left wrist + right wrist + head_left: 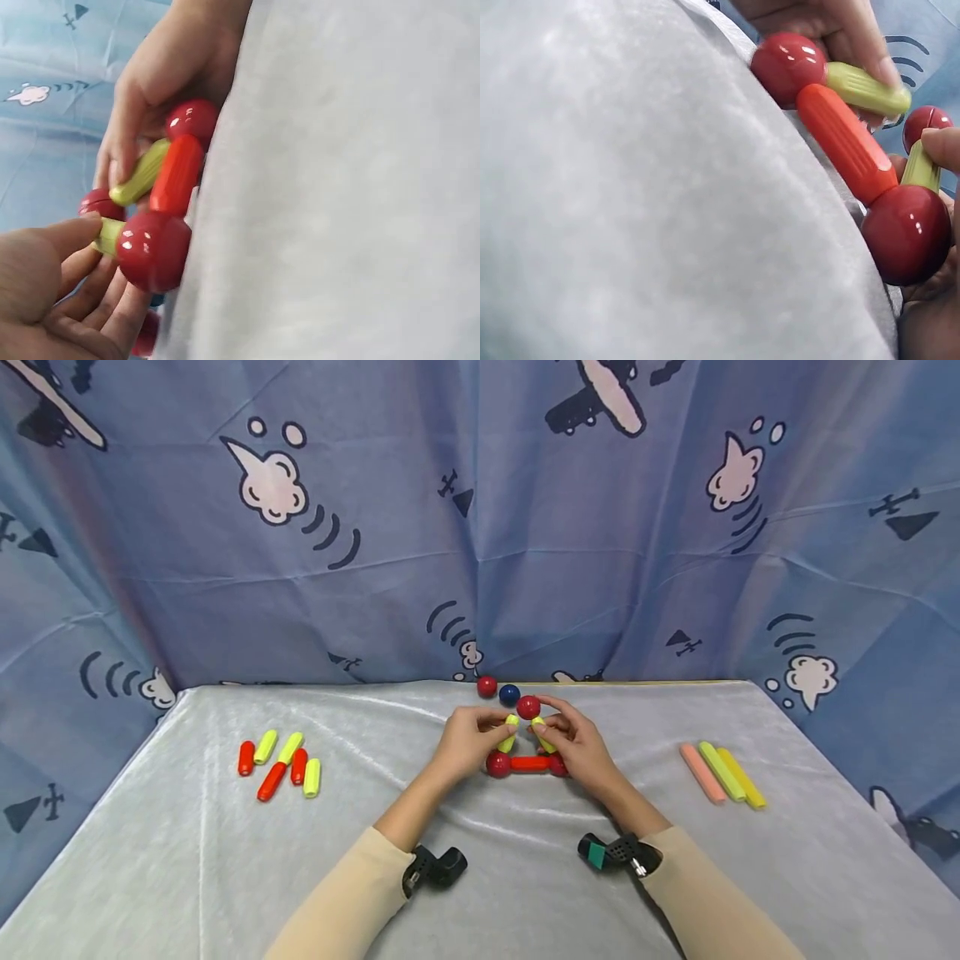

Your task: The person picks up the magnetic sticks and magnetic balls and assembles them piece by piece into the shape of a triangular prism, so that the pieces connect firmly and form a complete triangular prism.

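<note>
Between the two hands stands a small frame of rods and balls. Its base is a red rod joining a left red ball and a right red ball. A yellow-green rod rises from the left ball, pinched by my left hand. My right hand pinches a second yellow-green rod on the right ball. Another red ball sits at the top of that second rod. In the right wrist view, a gap shows between this top ball and the left rod's end.
Behind the hands lie a loose red ball and a blue ball. Several short red and yellow-green rods are on the left of the table. On the right lie longer pink, green and yellow rods.
</note>
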{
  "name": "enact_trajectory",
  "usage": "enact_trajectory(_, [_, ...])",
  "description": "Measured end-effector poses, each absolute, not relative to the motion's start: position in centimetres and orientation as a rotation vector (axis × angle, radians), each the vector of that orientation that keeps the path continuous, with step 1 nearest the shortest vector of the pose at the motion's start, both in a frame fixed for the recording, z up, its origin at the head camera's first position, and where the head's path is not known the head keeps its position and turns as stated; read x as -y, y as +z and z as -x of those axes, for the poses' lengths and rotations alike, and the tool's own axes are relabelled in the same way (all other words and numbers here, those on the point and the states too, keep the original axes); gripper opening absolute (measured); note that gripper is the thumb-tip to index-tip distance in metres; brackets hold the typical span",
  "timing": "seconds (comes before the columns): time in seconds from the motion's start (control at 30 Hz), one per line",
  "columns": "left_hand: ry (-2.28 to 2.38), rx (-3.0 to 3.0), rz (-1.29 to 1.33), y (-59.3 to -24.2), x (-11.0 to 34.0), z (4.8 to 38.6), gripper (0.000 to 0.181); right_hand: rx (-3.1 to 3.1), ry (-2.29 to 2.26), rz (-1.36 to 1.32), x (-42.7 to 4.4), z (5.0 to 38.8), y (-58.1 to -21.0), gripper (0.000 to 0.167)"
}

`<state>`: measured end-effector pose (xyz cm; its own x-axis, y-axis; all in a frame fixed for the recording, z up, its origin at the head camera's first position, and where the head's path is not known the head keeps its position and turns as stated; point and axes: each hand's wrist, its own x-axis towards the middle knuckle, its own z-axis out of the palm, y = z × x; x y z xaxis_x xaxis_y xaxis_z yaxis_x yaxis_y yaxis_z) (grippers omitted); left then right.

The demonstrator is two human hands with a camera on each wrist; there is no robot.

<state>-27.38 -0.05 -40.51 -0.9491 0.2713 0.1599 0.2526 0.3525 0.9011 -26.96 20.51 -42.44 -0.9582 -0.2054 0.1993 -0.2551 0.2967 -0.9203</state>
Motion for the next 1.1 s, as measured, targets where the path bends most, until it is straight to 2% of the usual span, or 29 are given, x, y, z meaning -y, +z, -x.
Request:
enact_trajectory(0.77, [1.690, -2.527, -0.434, -40.4, 0.7, 28.0, 0.028, 2.536, 1.628, -0.532, -20.6, 27.6, -42.4, 0.049])
enact_trajectory(1.1, [1.303, -2.636, -0.532, -39.9, 2.2, 28.6, 0.027, 2.633, 1.476, -0.561, -20.2, 27.0, -42.6, 0.040])
